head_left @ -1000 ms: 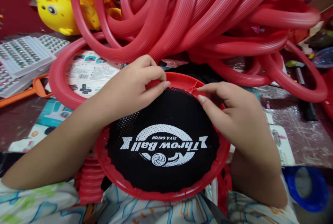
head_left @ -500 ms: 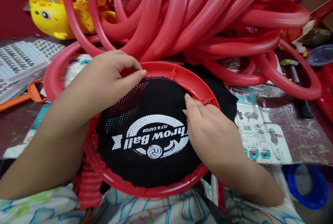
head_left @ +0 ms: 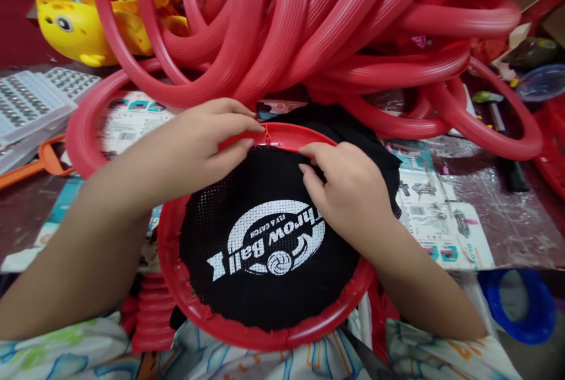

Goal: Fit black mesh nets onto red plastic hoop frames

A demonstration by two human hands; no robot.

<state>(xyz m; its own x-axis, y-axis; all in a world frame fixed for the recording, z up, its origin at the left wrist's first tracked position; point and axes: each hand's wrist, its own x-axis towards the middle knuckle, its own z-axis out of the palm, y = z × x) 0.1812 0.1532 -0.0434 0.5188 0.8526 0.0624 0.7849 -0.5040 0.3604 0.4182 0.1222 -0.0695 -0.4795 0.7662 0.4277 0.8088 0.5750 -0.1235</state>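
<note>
Item: red hoop with black printed mesh, resting on my lap. My left hand pinches the far rim, thumb and fingers closed on it. My right hand lies on the mesh, fingertips pressed together at the rim. Behind: heap of red rings; yellow toy

Hoop pile behind disc; cards right.

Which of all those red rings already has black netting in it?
The red ring under both hands, nearest the person: black mesh printed "Throw Ball" fills it. The piled red rings behind are bare.
</note>
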